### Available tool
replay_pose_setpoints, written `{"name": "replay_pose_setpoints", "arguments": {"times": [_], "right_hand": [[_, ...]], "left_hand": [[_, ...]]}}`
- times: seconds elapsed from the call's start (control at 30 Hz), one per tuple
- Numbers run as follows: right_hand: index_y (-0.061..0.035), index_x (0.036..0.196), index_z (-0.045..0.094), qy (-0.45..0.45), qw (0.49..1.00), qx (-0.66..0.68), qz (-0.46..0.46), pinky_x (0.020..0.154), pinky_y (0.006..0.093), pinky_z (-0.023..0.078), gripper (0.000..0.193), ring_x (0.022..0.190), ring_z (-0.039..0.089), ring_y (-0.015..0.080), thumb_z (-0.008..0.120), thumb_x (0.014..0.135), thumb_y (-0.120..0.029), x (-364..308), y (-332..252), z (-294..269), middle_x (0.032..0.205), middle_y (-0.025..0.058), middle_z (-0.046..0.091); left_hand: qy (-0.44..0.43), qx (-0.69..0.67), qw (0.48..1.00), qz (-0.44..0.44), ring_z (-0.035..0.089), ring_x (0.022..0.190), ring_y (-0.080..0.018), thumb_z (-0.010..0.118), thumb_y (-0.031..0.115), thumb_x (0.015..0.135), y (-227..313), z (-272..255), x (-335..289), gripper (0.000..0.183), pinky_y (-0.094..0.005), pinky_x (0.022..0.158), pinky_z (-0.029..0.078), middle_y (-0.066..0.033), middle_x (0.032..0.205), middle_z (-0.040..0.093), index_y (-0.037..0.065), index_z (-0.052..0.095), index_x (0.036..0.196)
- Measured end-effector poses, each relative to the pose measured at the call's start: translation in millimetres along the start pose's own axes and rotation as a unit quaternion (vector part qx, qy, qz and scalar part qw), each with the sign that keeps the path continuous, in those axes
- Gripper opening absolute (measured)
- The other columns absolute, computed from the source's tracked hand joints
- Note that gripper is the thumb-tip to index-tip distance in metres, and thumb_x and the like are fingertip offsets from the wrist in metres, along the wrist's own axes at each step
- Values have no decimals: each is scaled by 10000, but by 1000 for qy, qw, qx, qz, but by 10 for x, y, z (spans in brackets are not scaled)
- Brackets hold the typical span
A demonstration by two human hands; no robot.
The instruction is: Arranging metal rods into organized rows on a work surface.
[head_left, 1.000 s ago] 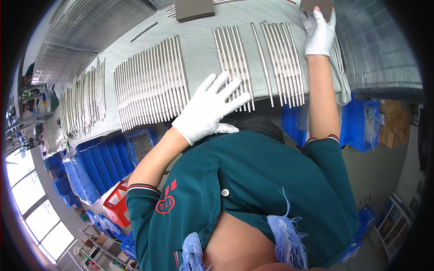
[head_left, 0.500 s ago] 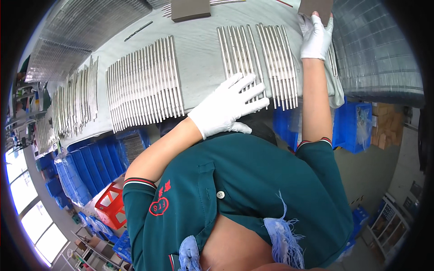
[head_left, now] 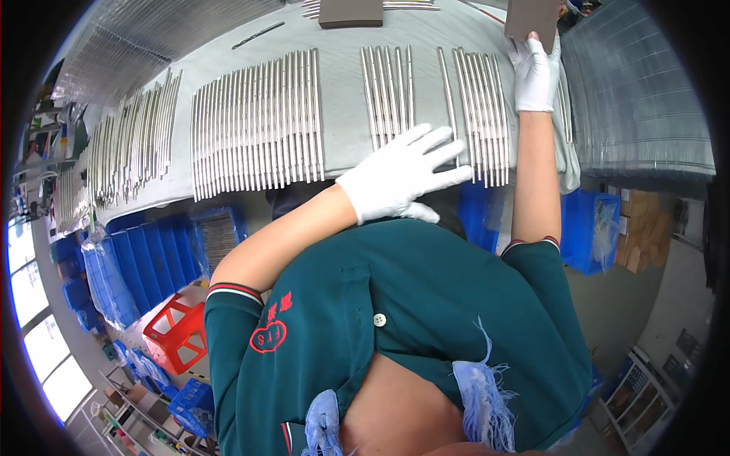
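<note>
My left hand (head_left: 404, 175), in a white glove, lies palm down with its fingers spread at the table's near edge. Its fingers reach over the lower ends of a small group of silver metal rods (head_left: 388, 87) and touch the lower part of a single rod (head_left: 446, 91). That rod stands apart, between the small group and another row of rods (head_left: 483, 114) to its right. At the far right, my gloved right hand (head_left: 537, 80) grips a flat grey-brown block (head_left: 530, 23), thumb on top; the other fingers are mostly hidden beneath.
A long row of rods (head_left: 258, 121) lies left of centre, with more rods (head_left: 137, 137) farther left. A second grey-brown block (head_left: 350, 13) and a drill bit (head_left: 258, 35) lie at the back. Clear plastic sheeting (head_left: 642, 99) flanks the right; blue bins (head_left: 163, 266) stand below.
The single rod has come away from the small group toward the right row, and my left hand has shifted right with it. My right hand keeps hold of the block. The view has turned slightly.
</note>
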State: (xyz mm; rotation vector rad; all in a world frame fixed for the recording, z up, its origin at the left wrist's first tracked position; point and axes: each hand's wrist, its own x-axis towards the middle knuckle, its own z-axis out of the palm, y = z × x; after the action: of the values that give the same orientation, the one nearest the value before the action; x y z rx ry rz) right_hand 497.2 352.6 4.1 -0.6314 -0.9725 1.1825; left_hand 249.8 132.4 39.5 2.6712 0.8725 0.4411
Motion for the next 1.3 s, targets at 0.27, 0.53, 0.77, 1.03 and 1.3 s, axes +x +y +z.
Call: {"name": "replay_pose_setpoints", "arguments": {"times": [0.27, 0.53, 0.77, 1.03, 1.3], "right_hand": [[-98, 1450, 502, -22, 997, 3, 71, 1088, 485, 490, 437, 1254, 616, 287, 616, 1032, -160, -61, -78, 134, 1370, 111, 618], [-14, 1457, 518, -332, 909, -146, 207, 1121, 388, 433, 602, 1283, 579, 204, 643, 1006, -394, 59, 367, 656, 1369, 80, 626], [5, 1461, 520, -431, 819, -312, 216, 1114, 334, 408, 662, 1252, 558, 155, 690, 969, -404, 88, 568, 1070, 1347, 68, 623], [-13, 1473, 499, -374, 890, -98, 240, 1121, 351, 435, 538, 1260, 565, 146, 625, 1033, -296, -3, 454, 1205, 1373, 66, 602], [29, 1531, 347, -398, 767, 220, 452, 1162, 472, 462, 664, 1367, 530, 342, 565, 1060, -385, -128, 584, 1295, 1467, 226, 506]], "left_hand": [[-10, 29, 999, -23, 418, 1429, -370, 759, 570, 762, 25, -147, -114, 900, -547, 1218, 287, -154, 1455, 520, 107, 496, 1487], [44, 37, 998, -36, 439, 1397, -378, 746, 416, 816, -2, 51, -137, 743, -507, 1201, 330, -170, 1421, 526, 39, 520, 1415], [87, 16, 996, -24, 515, 1200, -318, 725, 373, 819, -47, 96, -89, 533, -432, 1056, 432, -151, 1184, 564, -2, 574, 1166], [55, -7, 998, -32, 519, 1223, -326, 732, 351, 829, -1, 50, -111, 533, -439, 1081, 427, -147, 1193, 570, 2, 584, 1204], [72, -2, 997, 17, 440, 1416, -377, 735, 365, 872, 36, 238, -224, 670, -489, 1210, 340, -203, 1456, 511, 81, 533, 1444]]}}
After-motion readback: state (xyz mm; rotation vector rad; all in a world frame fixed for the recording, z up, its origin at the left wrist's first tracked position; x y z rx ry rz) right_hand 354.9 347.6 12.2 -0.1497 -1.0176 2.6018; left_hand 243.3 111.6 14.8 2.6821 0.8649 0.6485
